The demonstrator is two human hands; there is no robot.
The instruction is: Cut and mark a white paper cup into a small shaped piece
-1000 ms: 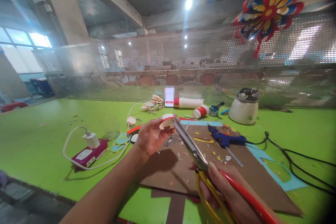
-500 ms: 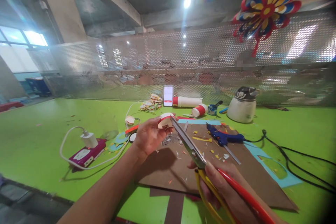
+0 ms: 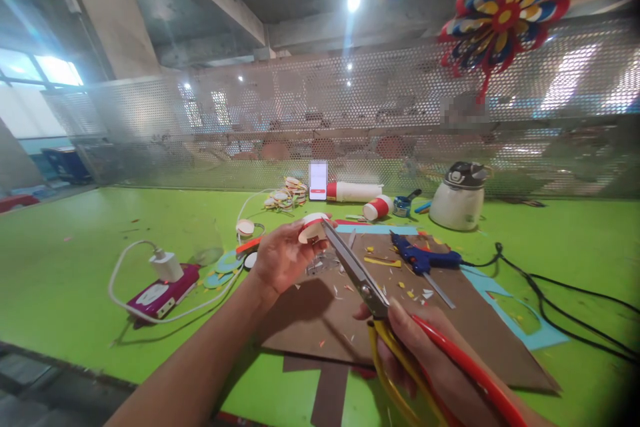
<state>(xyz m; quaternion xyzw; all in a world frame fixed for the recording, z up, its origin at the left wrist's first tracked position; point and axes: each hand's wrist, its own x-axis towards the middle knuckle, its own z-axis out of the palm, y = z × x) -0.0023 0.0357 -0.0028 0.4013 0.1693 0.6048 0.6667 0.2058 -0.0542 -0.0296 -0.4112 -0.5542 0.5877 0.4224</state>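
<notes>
My left hand [image 3: 280, 260] is closed on a small curved piece of paper cup [image 3: 313, 229], white and red outside and tan inside. In my right hand [image 3: 425, 347] are large scissors [image 3: 363, 280] with one yellow and one red handle. Their blades point up and left, nearly closed, with the tips at the right edge of the cup piece. Whether the tips bite into it I cannot tell. Beneath both hands lies a brown cardboard sheet [image 3: 320, 327] strewn with small paper scraps.
A blue hot glue gun [image 3: 425, 257] lies on the cardboard's right side, its black cord trailing right. Left stands a purple power strip [image 3: 165, 293] with a white charger. Behind are a phone [image 3: 318, 181], stacked paper cups [image 3: 355, 191] and a white kettle [image 3: 457, 200].
The whole view has shifted slightly, so things sit a little further left and higher. Both hands keep nearly the same pose around the cup piece and scissors.
</notes>
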